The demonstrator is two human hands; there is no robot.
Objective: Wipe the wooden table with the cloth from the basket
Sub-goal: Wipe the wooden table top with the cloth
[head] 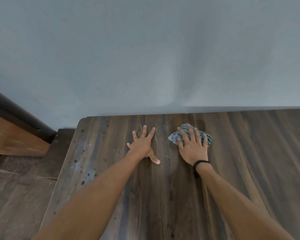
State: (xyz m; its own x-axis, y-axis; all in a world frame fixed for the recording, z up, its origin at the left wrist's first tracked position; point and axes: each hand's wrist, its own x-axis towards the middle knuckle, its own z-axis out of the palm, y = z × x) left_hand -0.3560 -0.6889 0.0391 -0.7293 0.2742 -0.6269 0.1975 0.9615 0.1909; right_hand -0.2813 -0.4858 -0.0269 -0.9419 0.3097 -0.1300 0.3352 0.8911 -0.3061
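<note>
A dark wooden table (249, 161) fills the lower right of the head view, its back edge against a wall. A small blue-grey patterned cloth (174, 138) lies on the table near that back edge. My right hand (192, 144) presses flat on the cloth with straight, spread fingers, covering most of it. My left hand (144, 145) rests flat on the bare wood to the left of the cloth, fingers spread, holding nothing. The basket is not in view.
A grey-blue wall (145, 58) rises right behind the table. The table's left edge (66, 160) drops to a dark wooden floor (19, 193). A brown wooden piece of furniture (12, 135) stands at the far left.
</note>
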